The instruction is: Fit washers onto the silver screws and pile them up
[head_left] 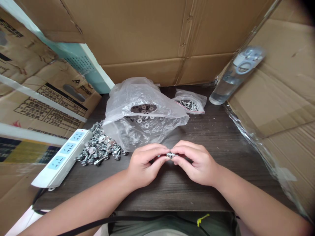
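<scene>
From where I stand, I see two bare hands meeting over the near part of a dark wooden counter (pixel 197 131). The left hand (pixel 145 165) and the right hand (pixel 198 164) hold a small metal fastener (pixel 171 155) between them, one from each side. The left grip is pinched on one end of it, thumb and forefinger closed together; the right grip pinches the other end the same way. I can't make out the small parts of the fastener, since the fingertips cover some of it.

Just beyond the left hand lies a big, crumpled, cloudy plastic bag (pixel 145 108), with flat washers (pixel 147 126) showing in and through its opening. To the left of the bag, right beside it, is a loose heap of bolts (pixel 98 144), shiny and lying every which way. A white power strip (pixel 60 157) with three pale blue socket panels sits slantwise along the heap's left side.

Farther back, to the right of the big bag, a small clear bag (pixel 190 101) holds little screws (pixel 189 105). A clear water bottle (pixel 233 77) stands near the right back corner, appearing tilted in this view. Brown cardboard (pixel 147 36) walls rise behind the counter and on both sides. A yellow tie (pixel 203 219) shows on a dark cord below the counter's near edge.
</scene>
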`<state>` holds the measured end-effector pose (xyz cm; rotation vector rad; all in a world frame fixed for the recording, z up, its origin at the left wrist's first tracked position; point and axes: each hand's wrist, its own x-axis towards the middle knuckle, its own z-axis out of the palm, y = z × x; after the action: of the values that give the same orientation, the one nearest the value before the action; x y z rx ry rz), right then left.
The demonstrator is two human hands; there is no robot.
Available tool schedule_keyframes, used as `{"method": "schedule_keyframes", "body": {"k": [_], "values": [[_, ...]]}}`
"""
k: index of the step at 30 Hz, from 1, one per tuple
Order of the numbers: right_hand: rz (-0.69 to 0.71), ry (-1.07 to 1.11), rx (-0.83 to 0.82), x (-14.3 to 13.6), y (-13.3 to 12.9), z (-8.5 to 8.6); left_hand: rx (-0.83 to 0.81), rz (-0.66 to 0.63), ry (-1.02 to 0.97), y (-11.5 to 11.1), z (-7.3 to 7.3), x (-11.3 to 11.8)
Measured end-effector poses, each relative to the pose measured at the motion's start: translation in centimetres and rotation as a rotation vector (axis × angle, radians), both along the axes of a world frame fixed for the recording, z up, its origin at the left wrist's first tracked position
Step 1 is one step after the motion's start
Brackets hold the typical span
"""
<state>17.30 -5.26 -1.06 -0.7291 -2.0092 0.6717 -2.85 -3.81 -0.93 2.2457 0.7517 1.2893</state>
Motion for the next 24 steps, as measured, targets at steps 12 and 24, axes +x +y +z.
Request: {"method": "schedule_keyframes", "body": {"k": [12, 24], "values": [[-0.088, -0.131, -0.056, -0.42, -0.21, 0.02, 0.043, 0.011, 0.043, -0.12, 0.31, 0.04], [-0.013, -0.038, -0.006, 0.27, 0.07, 0.18, -0.095, 0.007, 0.018, -0.02, 0.12, 0.09]]}}
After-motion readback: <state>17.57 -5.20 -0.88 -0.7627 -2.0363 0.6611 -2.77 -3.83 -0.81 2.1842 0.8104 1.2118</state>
